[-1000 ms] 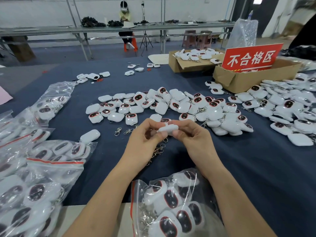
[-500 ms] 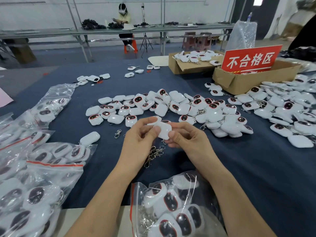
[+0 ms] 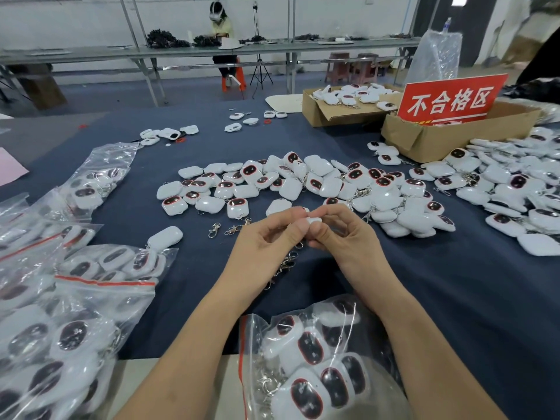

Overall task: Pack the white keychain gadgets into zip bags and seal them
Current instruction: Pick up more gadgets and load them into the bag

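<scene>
Fingers (image 3: 298, 228) of left hand (image 3: 266, 247), right hand (image 3: 348, 237) pinch white gadget (image 3: 313, 220) (glossy, rounded).

white gadget (image 3: 313, 220) mostly hidden between left hand (image 3: 266, 250) and right hand (image 3: 345, 237), front zip bag (image 3: 251, 334) cut by bottom edge, left bags (image 3: 100, 301) blurred

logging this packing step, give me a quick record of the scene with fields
left hand: pinches the gadget above the cloth
right hand: pinches the same gadget
gadget: white, mostly hidden by fingers
near bag: between the forearms, holds several gadgets; seal cannot be told
pile: loose gadgets beyond the hands
left bags: filled, red zip strips
clasps: loose, left of the hands
box: cardboard, far right, with red sign
</scene>
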